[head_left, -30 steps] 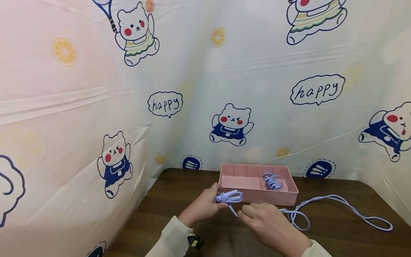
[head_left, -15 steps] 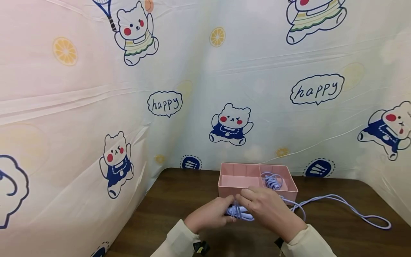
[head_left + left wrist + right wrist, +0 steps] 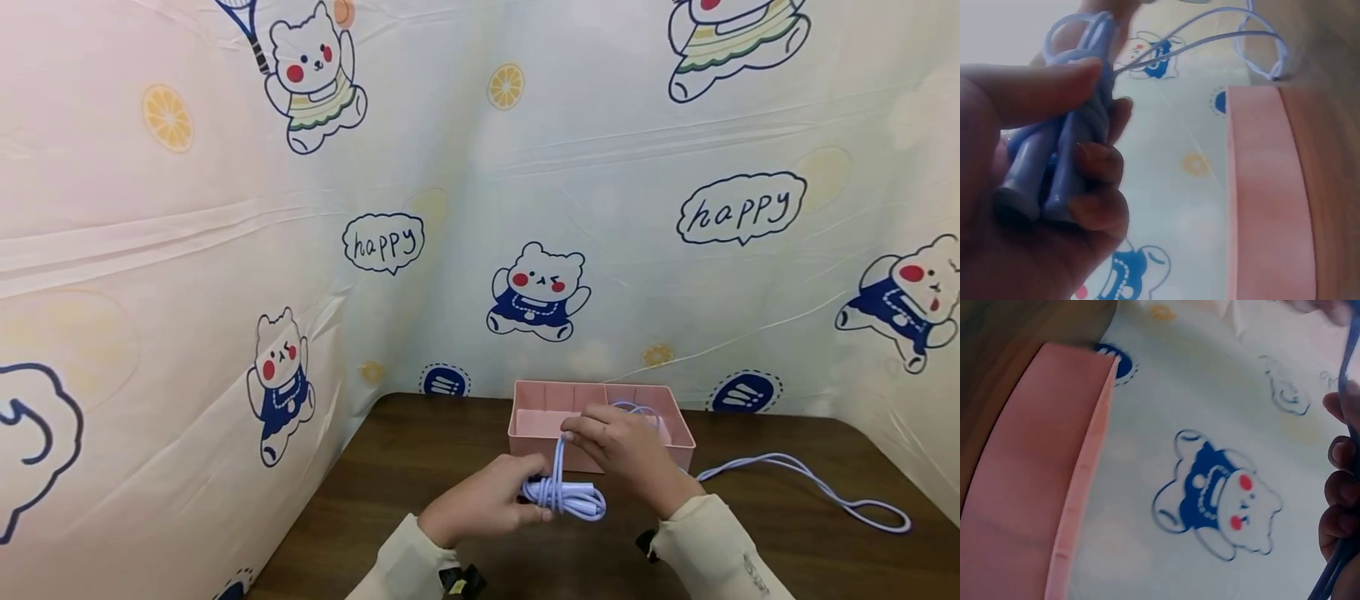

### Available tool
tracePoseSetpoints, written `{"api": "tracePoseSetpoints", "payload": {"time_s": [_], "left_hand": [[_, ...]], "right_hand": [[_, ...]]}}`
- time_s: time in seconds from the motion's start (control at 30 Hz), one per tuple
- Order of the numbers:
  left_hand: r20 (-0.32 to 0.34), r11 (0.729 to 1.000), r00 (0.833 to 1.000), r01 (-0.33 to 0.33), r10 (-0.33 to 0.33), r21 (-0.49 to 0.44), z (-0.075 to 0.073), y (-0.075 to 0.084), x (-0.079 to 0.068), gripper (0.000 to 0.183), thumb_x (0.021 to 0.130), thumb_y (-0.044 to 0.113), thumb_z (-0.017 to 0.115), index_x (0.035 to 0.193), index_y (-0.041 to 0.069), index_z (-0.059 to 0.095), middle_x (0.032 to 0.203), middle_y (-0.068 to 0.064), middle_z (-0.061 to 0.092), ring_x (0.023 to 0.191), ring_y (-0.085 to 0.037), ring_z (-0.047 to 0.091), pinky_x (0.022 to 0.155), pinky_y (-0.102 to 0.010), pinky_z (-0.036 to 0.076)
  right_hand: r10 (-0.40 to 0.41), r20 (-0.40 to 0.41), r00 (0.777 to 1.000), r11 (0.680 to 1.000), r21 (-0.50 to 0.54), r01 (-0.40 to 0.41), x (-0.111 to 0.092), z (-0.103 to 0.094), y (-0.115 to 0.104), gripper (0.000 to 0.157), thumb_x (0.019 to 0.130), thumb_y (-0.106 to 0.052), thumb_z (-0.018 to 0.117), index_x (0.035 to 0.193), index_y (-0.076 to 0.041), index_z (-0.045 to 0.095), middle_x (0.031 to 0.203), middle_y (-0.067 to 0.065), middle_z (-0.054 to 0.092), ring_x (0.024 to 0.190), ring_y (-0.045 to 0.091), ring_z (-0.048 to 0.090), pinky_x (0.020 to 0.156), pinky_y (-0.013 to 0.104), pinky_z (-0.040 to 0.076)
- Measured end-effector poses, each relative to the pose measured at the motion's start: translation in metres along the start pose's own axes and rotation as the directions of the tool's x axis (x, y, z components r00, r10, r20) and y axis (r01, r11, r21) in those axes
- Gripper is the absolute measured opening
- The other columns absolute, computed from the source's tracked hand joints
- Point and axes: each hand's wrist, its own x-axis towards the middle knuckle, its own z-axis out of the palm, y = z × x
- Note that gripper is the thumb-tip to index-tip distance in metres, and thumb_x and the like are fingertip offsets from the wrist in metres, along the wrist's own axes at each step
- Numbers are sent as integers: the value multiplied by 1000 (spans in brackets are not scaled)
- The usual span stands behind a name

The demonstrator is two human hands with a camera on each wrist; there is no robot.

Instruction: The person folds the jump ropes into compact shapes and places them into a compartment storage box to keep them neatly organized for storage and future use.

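My left hand [image 3: 483,504] grips a bundled lavender jump rope [image 3: 581,497] above the table, in front of the pink box. In the left wrist view its two handles [image 3: 1075,169] lie side by side in the palm, rope wound around them, my thumb pressing on top. My right hand [image 3: 626,454] holds a doubled length of the rope raised just above the bundle, in front of the box. In the right wrist view, curled fingers [image 3: 1340,487] close around that cord [image 3: 1349,356] at the right edge.
Behind the hands stands a pink divided box [image 3: 525,447]. A lavender cord coil [image 3: 637,407] in its right compartment is mostly hidden by my right hand. A long rope loop [image 3: 817,482] trails over the dark wooden table [image 3: 360,500] rightward. Printed cloth [image 3: 435,317] hangs around the table.
My right hand came left to the bundle, passed over it, then rose toward the box pulling the cord up. Rope wraps around the handles. The left hand shifted slightly right and lower.
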Motion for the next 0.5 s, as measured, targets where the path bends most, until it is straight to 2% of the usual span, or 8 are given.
{"api": "tracePoseSetpoints", "payload": {"time_s": [0.1, 0.2, 0.3, 0.37, 0.5], "left_hand": [[-49, 999, 999, -18, 17, -32, -8, 1, -3, 25, 89, 20, 74, 103, 20, 54, 85, 11, 57, 72, -2, 53, 62, -20, 48], [-102, 997, 995, 2, -10, -81, -17, -1, -7, 26, 90, 21, 72, 109, 20, 54, 93, 9, 59, 79, -5, 55, 68, -22, 50], [-146, 990, 988, 21, -42, -141, -23, -4, -10, 27, 91, 21, 70, 113, 18, 54, 101, 6, 61, 86, -10, 57, 74, -26, 51], [-166, 986, 984, 30, -58, -166, -25, -6, -11, 28, 92, 21, 69, 115, 17, 54, 103, 5, 61, 88, -12, 57, 76, -27, 51], [-194, 979, 976, 63, -101, -195, -24, -11, -12, 31, 94, 22, 67, 120, 17, 52, 107, 3, 61, 90, -13, 58, 77, -27, 52]], "right_hand": [[13, -2, 1000, 1000, -26, -13, -7, 10, 6, 27, 102, -37, 50, 97, -19, 70, 75, -9, 50, 58, 6, 44, 50, 21, 42], [15, 33, 999, 1000, -24, -14, -10, 21, 6, 35, 104, -39, 42, 97, -19, 70, 76, -9, 49, 59, 6, 44, 51, 21, 41], [50, 84, 995, 999, 1, -50, -12, 30, 1, 44, 106, -41, 32, 93, -18, 67, 76, -9, 49, 62, 8, 45, 53, 23, 42], [76, 119, 990, 996, 30, -80, -14, 34, -4, 42, 105, -42, 34, 93, -17, 66, 78, -8, 53, 65, 8, 50, 57, 26, 46], [92, 203, 975, 992, 71, -108, -18, 40, -15, 24, 100, -38, 55, 103, -17, 66, 90, -7, 65, 74, 8, 60, 67, 31, 53]]}}
